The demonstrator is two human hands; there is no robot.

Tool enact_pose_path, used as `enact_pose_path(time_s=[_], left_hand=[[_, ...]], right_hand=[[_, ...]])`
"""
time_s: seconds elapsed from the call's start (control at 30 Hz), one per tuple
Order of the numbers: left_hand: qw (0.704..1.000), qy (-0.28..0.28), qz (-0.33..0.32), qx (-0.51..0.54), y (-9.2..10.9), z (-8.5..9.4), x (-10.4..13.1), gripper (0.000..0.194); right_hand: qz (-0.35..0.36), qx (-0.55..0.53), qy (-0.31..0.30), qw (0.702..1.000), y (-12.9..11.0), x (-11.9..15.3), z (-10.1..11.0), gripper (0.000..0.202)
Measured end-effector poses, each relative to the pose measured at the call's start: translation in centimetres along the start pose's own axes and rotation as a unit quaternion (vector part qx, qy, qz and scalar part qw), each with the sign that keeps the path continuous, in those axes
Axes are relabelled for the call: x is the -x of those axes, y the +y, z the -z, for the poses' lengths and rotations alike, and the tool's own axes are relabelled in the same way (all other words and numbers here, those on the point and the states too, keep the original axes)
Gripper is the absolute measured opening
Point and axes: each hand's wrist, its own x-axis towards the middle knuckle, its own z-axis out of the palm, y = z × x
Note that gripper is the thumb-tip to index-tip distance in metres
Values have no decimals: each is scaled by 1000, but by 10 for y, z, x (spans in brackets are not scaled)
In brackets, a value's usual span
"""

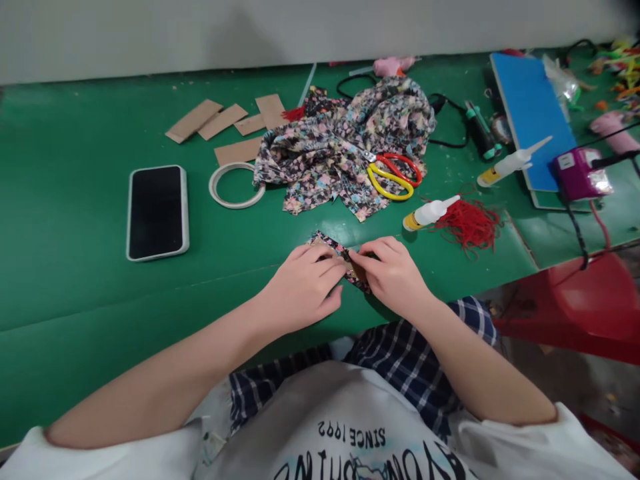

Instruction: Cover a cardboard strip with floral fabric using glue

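The floral strip (341, 251) shows matt cloth, the scissor handles (393, 176) glossy plastic, the worktop (75, 267) a smooth finish with faint sheen.

The head view looks forward and down (near the table (75, 280)).

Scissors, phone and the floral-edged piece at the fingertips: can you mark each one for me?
Scissors (393, 177): head view, upper edge of the yellow handle loop.
Phone (157, 212): head view, middle of the dark screen.
Floral-edged piece (336, 247): head view, printed border.
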Motion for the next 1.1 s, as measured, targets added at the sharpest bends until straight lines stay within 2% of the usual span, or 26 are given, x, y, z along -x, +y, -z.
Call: enact_pose_path(time_s=[0.17, 0.23, 0.37, 0.47, 0.63, 0.83, 0.97, 1.1], left_hand=[[1000, -4, -7, 30, -3, 0, -1, 27], [999, 11, -13, 31, -4, 1, 0, 25], [998, 65, 0, -7, -6, 6, 0, 24], [997, 65, -3, -41, -9, 5, -5, 29], [996, 45, -37, -66, -11, -4, -11, 29], [996, 34, -38, -74, -11, -7, -9, 30], [996, 28, -43, -72, -12, -6, -8, 31], [995, 17, -60, -75, -16, -6, -6, 34]], right_hand=[[12, 97, -10, 995, -7, 3, 3, 29], [15, 112, -14, 994, -9, 4, 4, 28], [16, 132, -23, 991, -14, 5, 5, 30], [9, 138, -30, 990, -18, 5, 6, 33], [-15, 72, -49, 996, -13, 5, 8, 34], [-97, -65, 62, 991, 5, 13, 16, 31], [-97, -90, 52, 990, 8, 23, 11, 26], [-98, -82, 71, 989, 8, 29, 4, 23]])
